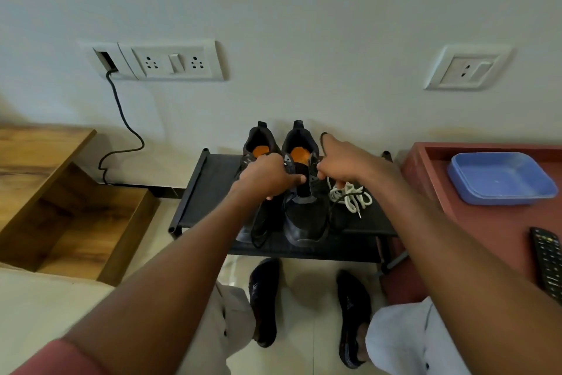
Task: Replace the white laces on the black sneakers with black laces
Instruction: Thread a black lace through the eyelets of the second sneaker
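Two black sneakers with orange insoles stand side by side on a low black rack (206, 192), heels to the wall. My left hand (267, 175) grips the left side of the right sneaker (307, 210) near its tongue. My right hand (343, 161) pinches a black lace (323, 143) that loops up over its fingers and trails down the shoe's right side. The left sneaker (258, 143) is partly hidden by my left hand, and a black lace hangs at its toe. The removed white laces (349, 196) lie bunched on the rack to the right of the shoes.
A red-brown table (486, 222) at the right carries a blue tray (498, 178) and a remote control (549, 262). A wooden shelf unit (76, 216) stands at the left. A black cable (121, 119) runs down the wall from a socket plate. My feet in dark shoes are below the rack.
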Tool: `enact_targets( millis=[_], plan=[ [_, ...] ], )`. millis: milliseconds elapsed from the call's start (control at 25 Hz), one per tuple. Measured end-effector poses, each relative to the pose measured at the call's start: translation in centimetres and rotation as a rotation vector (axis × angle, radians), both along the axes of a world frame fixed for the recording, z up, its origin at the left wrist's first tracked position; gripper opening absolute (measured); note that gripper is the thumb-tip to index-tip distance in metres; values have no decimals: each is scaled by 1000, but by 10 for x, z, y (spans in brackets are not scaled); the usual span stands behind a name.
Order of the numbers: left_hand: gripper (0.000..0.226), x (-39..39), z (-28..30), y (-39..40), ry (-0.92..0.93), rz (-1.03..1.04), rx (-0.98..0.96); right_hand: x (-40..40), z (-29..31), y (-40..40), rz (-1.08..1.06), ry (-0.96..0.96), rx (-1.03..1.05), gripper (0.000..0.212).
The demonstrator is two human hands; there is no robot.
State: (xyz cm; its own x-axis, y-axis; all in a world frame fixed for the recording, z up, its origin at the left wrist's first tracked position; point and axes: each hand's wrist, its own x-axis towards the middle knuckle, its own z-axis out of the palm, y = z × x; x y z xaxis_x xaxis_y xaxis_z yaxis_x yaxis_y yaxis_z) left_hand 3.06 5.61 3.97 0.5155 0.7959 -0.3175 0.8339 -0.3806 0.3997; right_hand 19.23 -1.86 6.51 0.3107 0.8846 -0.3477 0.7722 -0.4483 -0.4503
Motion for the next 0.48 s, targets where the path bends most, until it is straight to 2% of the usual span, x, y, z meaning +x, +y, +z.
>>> enact_targets(
  millis=[80, 160, 280, 360, 480],
  plan=[
    [45, 7, -9, -1, 69, -52, -17, -3, -15, 2, 53, -14, -110, 49],
    [36, 12, -15, 0, 128, -93, -18, -5, -31, 2, 115, -23, -220, 63],
    [29, 14, -22, 5, 134, -136, -28, -2, -47, 4, 125, -44, -218, 87],
    [23, 9, -19, 9, 71, -130, -102, 1, -53, 4, 113, -35, -199, 97],
    [18, -3, 1, 17, -170, 24, -305, 2, -56, 1, 127, -47, -198, 105]
  ],
)
